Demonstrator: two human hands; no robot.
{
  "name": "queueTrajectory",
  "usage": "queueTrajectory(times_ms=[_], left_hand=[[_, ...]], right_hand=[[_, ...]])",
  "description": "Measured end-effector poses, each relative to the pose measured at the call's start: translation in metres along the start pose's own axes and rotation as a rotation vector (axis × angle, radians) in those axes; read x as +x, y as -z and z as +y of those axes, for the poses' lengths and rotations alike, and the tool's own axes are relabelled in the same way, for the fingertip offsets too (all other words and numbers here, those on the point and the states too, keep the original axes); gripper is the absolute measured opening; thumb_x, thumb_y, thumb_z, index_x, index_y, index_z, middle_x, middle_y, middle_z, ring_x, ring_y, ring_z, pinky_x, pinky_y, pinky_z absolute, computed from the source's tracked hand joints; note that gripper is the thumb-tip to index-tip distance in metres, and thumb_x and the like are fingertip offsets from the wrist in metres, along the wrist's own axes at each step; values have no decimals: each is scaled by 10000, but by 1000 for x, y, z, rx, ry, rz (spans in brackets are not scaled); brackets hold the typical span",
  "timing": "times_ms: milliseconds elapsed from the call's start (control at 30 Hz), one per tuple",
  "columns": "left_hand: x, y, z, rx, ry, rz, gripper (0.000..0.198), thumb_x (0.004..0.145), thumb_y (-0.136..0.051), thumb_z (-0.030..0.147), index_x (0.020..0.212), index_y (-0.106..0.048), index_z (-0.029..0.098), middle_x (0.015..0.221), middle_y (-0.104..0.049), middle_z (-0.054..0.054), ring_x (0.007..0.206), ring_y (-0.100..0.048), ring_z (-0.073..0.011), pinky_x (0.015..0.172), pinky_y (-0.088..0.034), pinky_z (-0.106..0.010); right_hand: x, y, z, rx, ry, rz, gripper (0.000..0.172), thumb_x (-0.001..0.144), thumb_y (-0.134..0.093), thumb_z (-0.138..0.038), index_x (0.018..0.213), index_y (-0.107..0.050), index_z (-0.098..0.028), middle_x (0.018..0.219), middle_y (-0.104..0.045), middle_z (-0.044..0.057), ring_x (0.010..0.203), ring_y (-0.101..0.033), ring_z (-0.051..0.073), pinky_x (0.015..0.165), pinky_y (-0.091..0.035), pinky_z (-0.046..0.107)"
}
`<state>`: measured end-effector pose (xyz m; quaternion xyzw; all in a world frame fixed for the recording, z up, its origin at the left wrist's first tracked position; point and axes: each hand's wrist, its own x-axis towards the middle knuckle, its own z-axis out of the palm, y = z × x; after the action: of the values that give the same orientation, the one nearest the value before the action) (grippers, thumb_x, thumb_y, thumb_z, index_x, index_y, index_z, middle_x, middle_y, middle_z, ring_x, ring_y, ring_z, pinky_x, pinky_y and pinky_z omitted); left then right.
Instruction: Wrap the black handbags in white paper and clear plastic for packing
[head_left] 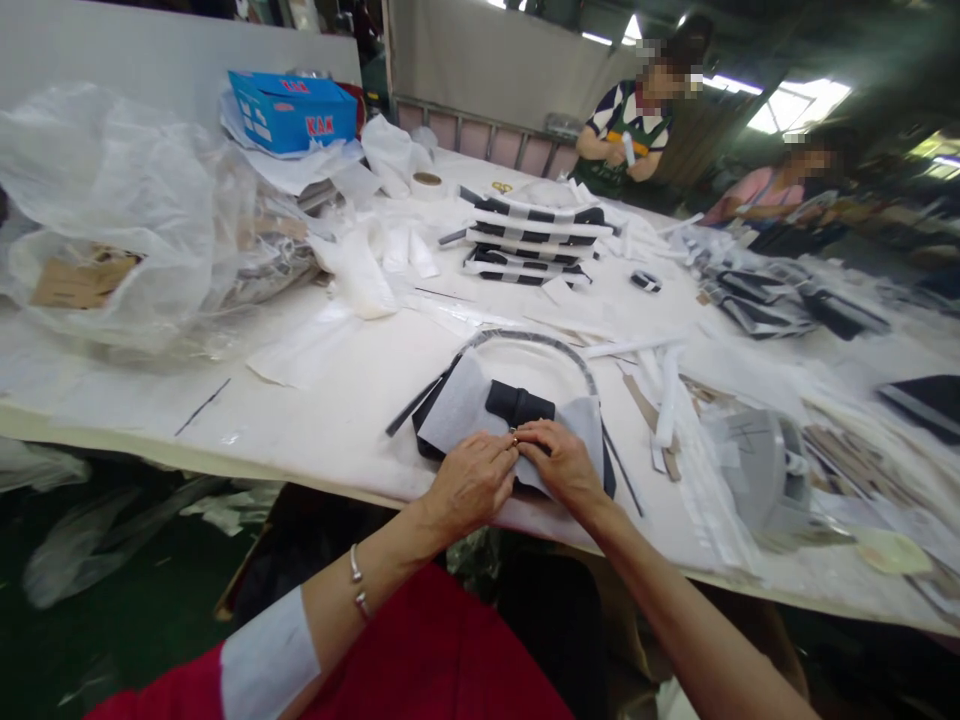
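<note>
In front of me a black handbag (pixel 429 415) lies at the table's near edge, with white tissue sheets (pixel 466 400) over it. Its long strap (pixel 551 343), partly in a clear wrap, loops away behind it. A black tab (pixel 519 402) stands out from the middle of the bag. My left hand (pixel 474 478) and my right hand (pixel 556 458) meet just below that tab. Their fingertips are pinched together on a small metal clasp (pixel 514 436), mostly covered by the fingers.
Stacked black bags with white wrapping (pixel 536 240) stand farther back. Clear plastic bags (pixel 135 220) and a blue box (pixel 292 112) fill the left. Paper strips (pixel 667 400) and a grey tape dispenser (pixel 761 470) are at the right. Two people (pixel 630 135) work across the table.
</note>
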<state>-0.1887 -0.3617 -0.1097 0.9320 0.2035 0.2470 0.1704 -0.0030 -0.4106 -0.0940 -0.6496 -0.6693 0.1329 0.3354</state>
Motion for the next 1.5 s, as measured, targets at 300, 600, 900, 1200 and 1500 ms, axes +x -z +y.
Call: queueTrajectory(times_ms=[300, 600, 900, 1200, 1500], left_hand=[[13, 13, 5, 35, 82, -68, 258, 901, -542, 210, 1142, -635, 219, 1180, -670, -64, 1184, -565, -229, 1132, -345, -454], [2, 7, -1, 23, 6, -30, 292, 919, -492, 158, 1180, -613, 206, 1161, -650, -61, 1133, -588, -195, 1160, -313, -470], [4, 7, -1, 19, -1, -38, 231, 914, -501, 170, 1103, -629, 206, 1089, -660, -47, 1080, -601, -184, 1153, -310, -455], [2, 2, -1, 41, 8, -21, 278, 894, -513, 158, 1159, -593, 181, 1345, -577, -100, 1252, -531, -208, 1161, -288, -466], [9, 9, -9, 35, -40, -115, 241, 936, -503, 215, 1155, -602, 207, 1266, -645, -52, 1244, -544, -205, 1137, -324, -449]], right_hand=[[15, 11, -2, -164, 41, -166, 170, 886, -629, -201, 988, -755, -249, 970, -713, 52, 905, -635, 207, 842, -509, 352], [31, 29, -16, -541, 269, -451, 159, 944, -557, -182, 910, -707, -220, 920, -686, 32, 856, -572, 172, 707, -414, 263], [24, 22, -25, -382, -38, -266, 97, 916, -612, -265, 916, -696, -218, 929, -690, 23, 860, -626, 162, 765, -444, 270], [25, 10, -51, -512, -330, -229, 196, 906, -593, -303, 825, -736, -196, 879, -730, 70, 826, -663, 195, 743, -455, 284], [50, 7, -63, -601, -530, -384, 246, 840, -585, -319, 881, -780, -175, 903, -762, 145, 873, -706, 251, 718, -480, 291]])
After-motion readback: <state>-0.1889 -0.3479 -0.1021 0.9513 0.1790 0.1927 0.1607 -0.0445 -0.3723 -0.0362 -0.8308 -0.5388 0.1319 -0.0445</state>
